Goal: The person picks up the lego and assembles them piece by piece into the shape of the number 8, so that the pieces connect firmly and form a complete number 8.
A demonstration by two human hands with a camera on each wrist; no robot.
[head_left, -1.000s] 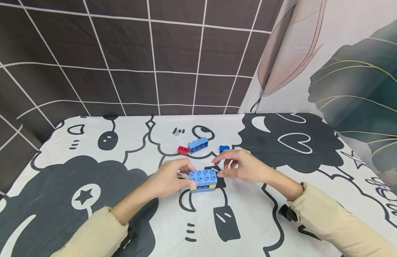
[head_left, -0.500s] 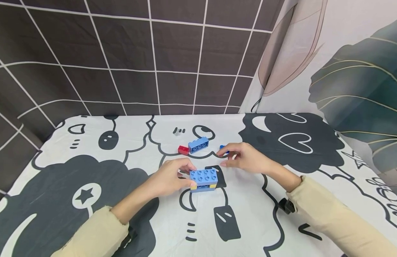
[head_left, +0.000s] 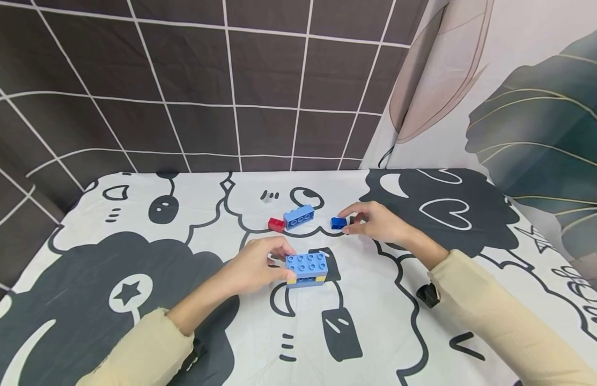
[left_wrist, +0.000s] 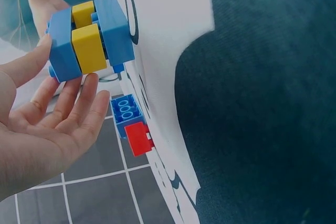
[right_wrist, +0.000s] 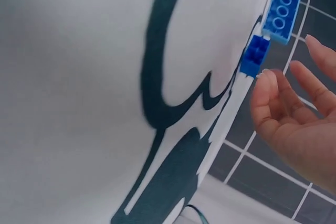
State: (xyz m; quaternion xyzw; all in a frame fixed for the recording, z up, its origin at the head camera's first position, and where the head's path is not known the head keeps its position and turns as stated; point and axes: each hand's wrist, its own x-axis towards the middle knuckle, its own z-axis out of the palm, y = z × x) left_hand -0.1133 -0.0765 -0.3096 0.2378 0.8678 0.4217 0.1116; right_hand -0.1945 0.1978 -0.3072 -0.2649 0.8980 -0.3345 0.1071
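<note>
A stack of light blue bricks, with yellow bricks between its two blue layers, stands on the patterned cloth. The left hand holds the stack by its left end, thumb at the near side and fingers at the far side. Beyond it, the right hand reaches to a small dark blue brick, thumb and index finger spread at its right end. In the right wrist view the thumb tip is close beside this brick; whether they touch I cannot tell.
Left of the dark blue brick, a light blue brick lies on its side with its hollow underside showing. A small red brick is beside its left end. A dark gridded cloth hangs behind the table.
The right hand has moved from the right end of the stack, away and slightly right, to the dark blue brick. The left hand and the stack have stayed in place.
</note>
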